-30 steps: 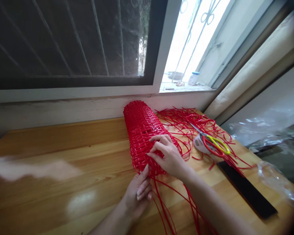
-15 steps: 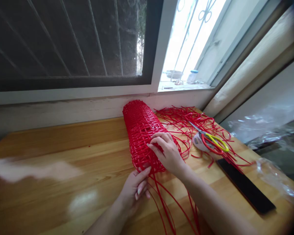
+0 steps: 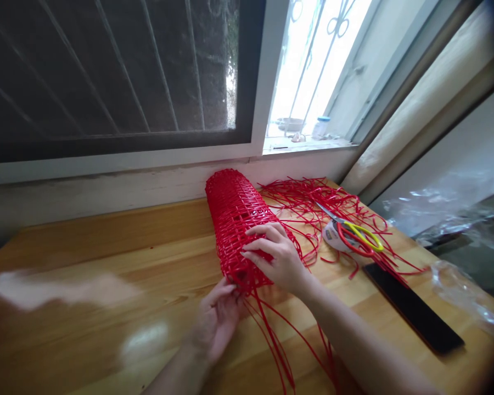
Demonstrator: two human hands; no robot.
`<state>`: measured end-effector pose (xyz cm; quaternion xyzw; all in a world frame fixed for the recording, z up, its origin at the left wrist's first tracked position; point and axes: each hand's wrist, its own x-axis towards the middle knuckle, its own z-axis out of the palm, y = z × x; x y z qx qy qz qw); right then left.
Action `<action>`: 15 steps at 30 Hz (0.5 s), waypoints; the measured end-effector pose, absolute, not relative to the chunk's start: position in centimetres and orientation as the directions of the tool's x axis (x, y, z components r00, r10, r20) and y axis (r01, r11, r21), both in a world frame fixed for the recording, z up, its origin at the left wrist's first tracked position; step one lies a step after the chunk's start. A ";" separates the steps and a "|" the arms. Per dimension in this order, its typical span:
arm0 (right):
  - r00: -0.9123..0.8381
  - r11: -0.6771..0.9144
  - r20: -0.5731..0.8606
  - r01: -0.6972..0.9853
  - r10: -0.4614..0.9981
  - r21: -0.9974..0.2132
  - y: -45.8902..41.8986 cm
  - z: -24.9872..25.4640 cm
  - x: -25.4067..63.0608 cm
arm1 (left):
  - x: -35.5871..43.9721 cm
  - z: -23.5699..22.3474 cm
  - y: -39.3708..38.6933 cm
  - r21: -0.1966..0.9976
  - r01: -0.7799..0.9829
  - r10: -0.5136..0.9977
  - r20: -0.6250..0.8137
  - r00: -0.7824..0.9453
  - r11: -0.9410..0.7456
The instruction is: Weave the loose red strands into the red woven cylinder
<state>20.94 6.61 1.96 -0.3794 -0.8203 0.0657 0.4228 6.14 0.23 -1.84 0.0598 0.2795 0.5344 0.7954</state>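
Note:
A long red woven basket [image 3: 239, 219] lies on its side, its far end by the wall and its near end towards me. Loose red strips [image 3: 267, 323] trail from that near end over the table. At the near rim's lower left, my left hand [image 3: 220, 315] grips the edge with its thumb on top; its other fingers are partly hidden behind and under the rim. My right hand [image 3: 278, 255] lies over the upper right side, its bent fingers and thumb against the weave. The weave hides some of its fingertips.
Scissors [image 3: 349, 227] with red and yellow handles rest on a white roll [image 3: 332, 237] at the right. Behind them spreads a heap of cut red strips [image 3: 313, 192]. A black flat bar [image 3: 414, 310] and clear plastic film [image 3: 456, 285] lie on the wooden table's right side.
My left hand has turned and shifted slightly left and up, its thumb now at the rim's edge. The right fingers have loosened and slid a little left. The basket stays nearly in place.

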 end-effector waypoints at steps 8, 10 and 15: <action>-0.406 0.749 0.666 0.551 0.625 -0.367 6.8 1.8 21.1 | 6.9 -2.4 0.7 0.175 -0.900 0.857 -0.420 0.299 0.400; -0.421 0.755 0.664 0.555 0.618 -0.350 6.9 1.6 21.1 | 6.9 -2.7 0.8 0.141 -0.904 0.857 -0.403 0.321 0.405; -0.407 0.711 0.621 0.594 0.670 -0.378 6.8 1.2 20.8 | 6.5 -3.0 1.4 0.151 -0.879 0.876 -0.261 0.406 0.452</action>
